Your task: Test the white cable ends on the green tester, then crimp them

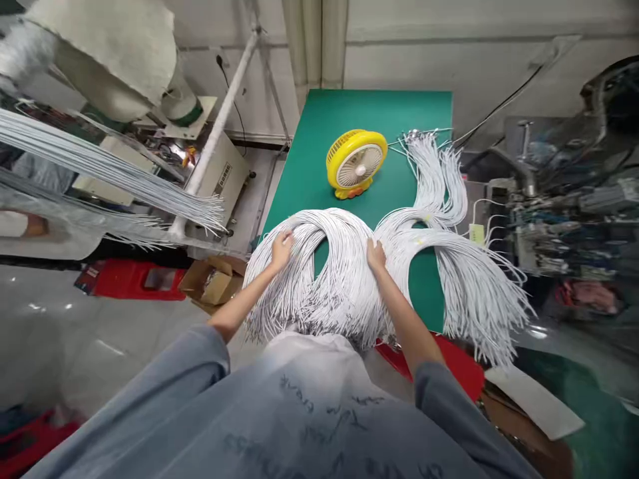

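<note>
A large bundle of thin white wires (344, 266) lies bent in arches on the green table (319, 159), its cut ends hanging toward my body. My left hand (282, 249) is on the left arch, fingers curled around some of the wires. At the right side of the same bundle, my right hand (376, 255) has its fingers bent against the wires. More white wires (479, 286) curve over the table's right part, and another bundle (434, 173) with terminals at its far end lies behind them.
A yellow fan (357, 163) stands on the table beyond the wires. At left, long white wires (124, 173) lie along a rack near a white post (219, 120). Machinery (559, 213) stands at right. A red stool (459, 366) is under the table's near edge.
</note>
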